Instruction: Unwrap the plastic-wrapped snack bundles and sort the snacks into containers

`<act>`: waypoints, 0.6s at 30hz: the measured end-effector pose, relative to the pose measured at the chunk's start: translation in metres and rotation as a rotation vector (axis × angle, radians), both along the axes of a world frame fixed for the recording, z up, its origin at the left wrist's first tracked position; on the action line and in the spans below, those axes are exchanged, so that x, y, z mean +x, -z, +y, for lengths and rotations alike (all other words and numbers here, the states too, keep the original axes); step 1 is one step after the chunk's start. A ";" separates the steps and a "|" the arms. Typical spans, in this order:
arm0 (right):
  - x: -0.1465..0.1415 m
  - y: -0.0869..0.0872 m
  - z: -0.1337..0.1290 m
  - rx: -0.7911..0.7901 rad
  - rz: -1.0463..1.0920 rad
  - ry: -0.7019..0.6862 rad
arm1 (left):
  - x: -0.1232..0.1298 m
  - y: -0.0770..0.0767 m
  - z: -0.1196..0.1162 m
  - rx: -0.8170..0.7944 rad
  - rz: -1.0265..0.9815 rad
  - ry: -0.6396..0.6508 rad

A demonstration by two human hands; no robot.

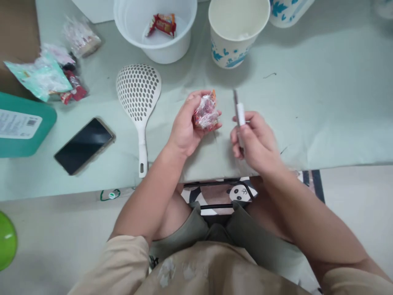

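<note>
My left hand [188, 123] is closed around a small snack packet [206, 114] in crinkled clear and red wrapping, held just above the table. An orange corner of it sticks up beside my thumb. To the right, my right hand [254, 139] grips a utility knife [240, 114] with a white body. Its thin dark tip points away from me, apart from the packet. Motion blurs this hand slightly, and the lower end of the knife is hidden in the fingers. A white slotted skimmer [139, 92] lies left of my left hand.
Beyond my hands stand a white tub [167, 51] with red-wrapped snacks [162, 25] inside and a paper cup [229, 51] with blue leaves. A second cup [284, 12] is behind. At left lie a phone [84, 145], wrapped packets [53, 76] and a green container [27, 141].
</note>
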State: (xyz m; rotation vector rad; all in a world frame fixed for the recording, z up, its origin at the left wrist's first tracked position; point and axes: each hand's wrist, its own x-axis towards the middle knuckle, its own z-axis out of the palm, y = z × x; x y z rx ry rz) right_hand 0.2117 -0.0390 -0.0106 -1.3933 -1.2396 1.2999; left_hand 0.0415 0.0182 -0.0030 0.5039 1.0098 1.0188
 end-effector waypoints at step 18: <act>-0.055 0.006 -0.001 -0.120 0.270 -0.145 | -0.007 0.021 -0.002 0.248 0.049 0.024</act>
